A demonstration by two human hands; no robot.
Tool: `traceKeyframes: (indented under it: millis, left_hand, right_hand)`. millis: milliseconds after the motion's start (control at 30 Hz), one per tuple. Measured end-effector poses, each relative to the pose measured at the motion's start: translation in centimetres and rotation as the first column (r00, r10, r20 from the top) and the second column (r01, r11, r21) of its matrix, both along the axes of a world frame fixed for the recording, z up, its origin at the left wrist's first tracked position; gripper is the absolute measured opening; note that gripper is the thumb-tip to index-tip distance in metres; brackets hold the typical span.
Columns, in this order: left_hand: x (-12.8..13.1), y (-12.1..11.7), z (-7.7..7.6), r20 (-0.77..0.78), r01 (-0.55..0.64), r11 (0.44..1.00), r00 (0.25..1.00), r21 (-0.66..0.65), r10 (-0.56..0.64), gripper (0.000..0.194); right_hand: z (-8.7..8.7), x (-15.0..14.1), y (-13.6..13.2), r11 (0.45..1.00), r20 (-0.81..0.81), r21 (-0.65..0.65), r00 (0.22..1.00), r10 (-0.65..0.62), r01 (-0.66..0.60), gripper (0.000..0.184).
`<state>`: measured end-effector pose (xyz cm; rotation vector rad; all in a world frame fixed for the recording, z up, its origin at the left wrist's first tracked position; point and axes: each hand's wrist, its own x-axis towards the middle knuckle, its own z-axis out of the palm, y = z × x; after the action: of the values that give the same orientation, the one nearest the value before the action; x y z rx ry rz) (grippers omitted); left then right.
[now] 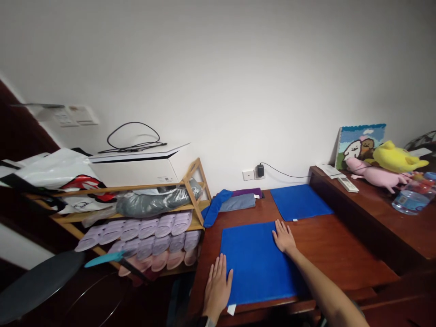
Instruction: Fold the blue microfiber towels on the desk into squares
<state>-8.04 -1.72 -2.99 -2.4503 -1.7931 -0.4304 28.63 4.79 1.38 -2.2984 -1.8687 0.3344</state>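
Note:
A blue cloth (255, 263) lies spread flat on the brown wooden table (344, 254), with a white tag at its front left corner. My left hand (218, 286) rests flat at the cloth's left edge, fingers stretched out. At its right edge near the far corner lies my right hand (283, 237), also flat with fingers extended. Behind it, against the wall, is a second flat blue cloth (299, 202). Folded cloths sit at the back left: a blue one (218, 206), a grey-blue one (238, 203) and a purple one (247, 192).
Left of the table stands a wooden rack (195, 195) with purple slippers (156, 227), pink slippers (166, 260) and a white box (136, 170). On the raised surface at right are a remote control (348, 184), plush toys (378, 175) and a plastic bottle (410, 202). A black charger (260, 170) is plugged into the wall.

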Motion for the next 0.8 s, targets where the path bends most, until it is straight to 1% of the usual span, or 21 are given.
traceKeyframes:
  millis: [100,167,200,267,333,400,467,500,533,567,600,633,700,800]
  left_hand:
    - [-0.3,0.1,-0.1,-0.026,-0.005,1.000,1.000,0.025,0.005,0.063]
    - [0.8,0.7,0.5,-0.038,-0.003,0.999,0.999,0.046,0.005,0.062]
    - [1.9,1.2,1.1,-0.037,0.008,0.999,0.999,0.052,-0.006,0.062]
    - [5.7,2.6,2.6,-0.019,0.068,0.996,0.998,0.052,-0.067,0.060]
    - [11.0,4.5,4.2,0.016,0.193,0.981,0.981,0.033,-0.193,0.059]
    - [16.7,6.4,5.3,0.059,0.299,0.954,0.953,-0.018,-0.298,0.059]
    - [21.4,8.1,5.7,0.095,0.355,0.928,0.933,-0.111,-0.346,0.062]
    - [22.9,8.8,5.6,0.107,0.368,0.917,0.929,-0.153,-0.355,0.063]
    - [23.8,9.3,5.3,0.115,0.374,0.909,0.927,-0.184,-0.358,0.065]
    - [24.0,9.7,4.9,0.119,0.376,0.905,0.926,-0.201,-0.358,0.066]
    - [23.4,10.0,4.5,0.118,0.371,0.906,0.928,-0.204,-0.353,0.066]
    - [22.2,10.3,4.0,0.112,0.356,0.913,0.934,-0.198,-0.340,0.065]
    - [17.9,10.7,3.3,0.087,0.275,0.945,0.961,-0.179,-0.263,0.065]
    - [10.2,11.4,2.9,0.021,0.065,0.985,0.998,-0.158,-0.062,0.065]
  right_hand:
    - [-1.5,0.2,0.2,0.999,-0.008,0.042,1.000,0.003,-0.003,0.071]
    - [-2.0,0.3,0.1,0.999,-0.016,0.051,1.000,0.010,-0.010,0.072]
    - [-2.1,0.3,0.1,0.999,-0.017,0.052,1.000,0.011,-0.010,0.072]
    - [-2.1,0.4,0.1,0.998,-0.014,0.054,1.000,0.009,-0.008,0.072]
    - [-2.0,0.4,0.2,0.999,-0.004,0.049,1.000,0.004,-0.004,0.071]
    - [-2.1,0.5,0.3,0.999,0.013,0.036,1.000,0.007,-0.008,0.070]
    - [-2.4,0.6,0.3,0.999,0.035,0.021,0.999,0.023,-0.024,0.069]
    - [-2.6,0.7,0.4,0.999,0.045,0.020,0.999,0.031,-0.032,0.068]
    - [-2.8,0.7,0.4,0.999,0.053,0.023,0.998,0.038,-0.039,0.068]
    - [-3.0,0.8,0.4,0.999,0.059,0.029,0.997,0.040,-0.041,0.068]
    - [-3.2,0.9,0.4,0.999,0.062,0.037,0.997,0.035,-0.037,0.068]
    - [-3.4,0.9,0.4,0.999,0.064,0.045,0.998,0.027,-0.030,0.069]
    - [-3.7,0.9,0.4,0.998,0.062,0.057,0.998,0.012,-0.016,0.070]
    - [-4.0,0.9,0.4,0.997,0.059,0.073,0.998,0.010,-0.014,0.071]
